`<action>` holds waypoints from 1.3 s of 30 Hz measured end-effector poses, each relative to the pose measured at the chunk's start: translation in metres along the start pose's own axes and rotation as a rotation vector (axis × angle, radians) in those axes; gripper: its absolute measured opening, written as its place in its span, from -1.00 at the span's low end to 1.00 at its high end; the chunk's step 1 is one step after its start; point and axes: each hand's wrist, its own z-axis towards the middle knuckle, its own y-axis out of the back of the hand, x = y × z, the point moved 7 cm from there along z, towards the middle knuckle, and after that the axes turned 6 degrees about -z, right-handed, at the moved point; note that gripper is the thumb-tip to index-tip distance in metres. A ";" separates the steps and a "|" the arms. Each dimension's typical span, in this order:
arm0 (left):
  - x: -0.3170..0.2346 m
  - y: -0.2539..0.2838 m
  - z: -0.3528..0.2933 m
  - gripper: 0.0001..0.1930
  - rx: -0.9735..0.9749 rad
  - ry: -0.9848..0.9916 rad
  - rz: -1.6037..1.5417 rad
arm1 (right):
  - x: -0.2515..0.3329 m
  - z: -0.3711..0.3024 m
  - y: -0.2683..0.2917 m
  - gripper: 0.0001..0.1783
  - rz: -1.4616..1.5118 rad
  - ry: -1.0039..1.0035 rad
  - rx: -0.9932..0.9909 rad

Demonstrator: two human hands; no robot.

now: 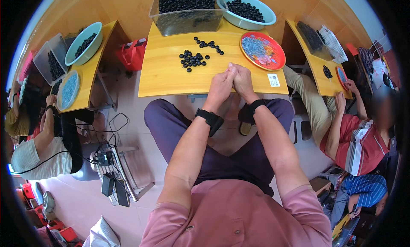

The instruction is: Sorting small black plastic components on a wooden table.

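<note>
Black beads dot the yellow table, floor pinkish; curled fingers meet (any pinch, I can't tell).

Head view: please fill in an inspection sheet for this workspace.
Surface: yellow table, white label at its near right corner.
Work items: black rings loose on the table, more in a clear bin and pale green basin; silvery-blue pieces on a red plate.
Clutter: red bag beyond the table's left edge.
Hands: left hand and right hand meet at the near edge; contents hidden.
Cables: black cables by a metal stand, left.
Surroundings: people at side tables, left and right.
</note>
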 end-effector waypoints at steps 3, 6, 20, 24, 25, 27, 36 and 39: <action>-0.004 -0.003 -0.004 -0.58 0.034 0.013 -0.049 | -0.001 0.002 -0.002 -0.46 0.006 0.032 -0.023; -0.018 -0.014 -0.010 -0.55 0.085 -0.099 0.112 | -0.007 0.002 0.004 -0.44 0.007 0.023 -0.009; -0.004 0.005 0.010 -0.36 -0.193 0.115 0.097 | 0.000 0.005 0.006 -0.42 0.080 0.068 -0.029; -0.005 0.002 -0.005 -0.55 -0.039 0.119 0.061 | -0.001 0.002 0.009 -0.44 0.075 0.054 -0.013; -0.008 0.002 -0.007 -0.63 -0.015 0.087 -0.043 | 0.003 0.001 0.008 -0.45 0.036 0.039 0.018; 0.001 0.005 -0.006 -0.73 0.065 0.143 -0.025 | 0.003 0.001 0.009 -0.42 0.037 0.005 0.017; 0.002 -0.007 -0.009 -0.51 0.197 0.126 -0.121 | 0.002 0.000 0.009 -0.52 0.136 0.024 0.010; -0.002 -0.008 -0.012 -0.57 0.174 0.141 -0.130 | 0.004 -0.001 0.009 -0.55 0.121 0.033 0.023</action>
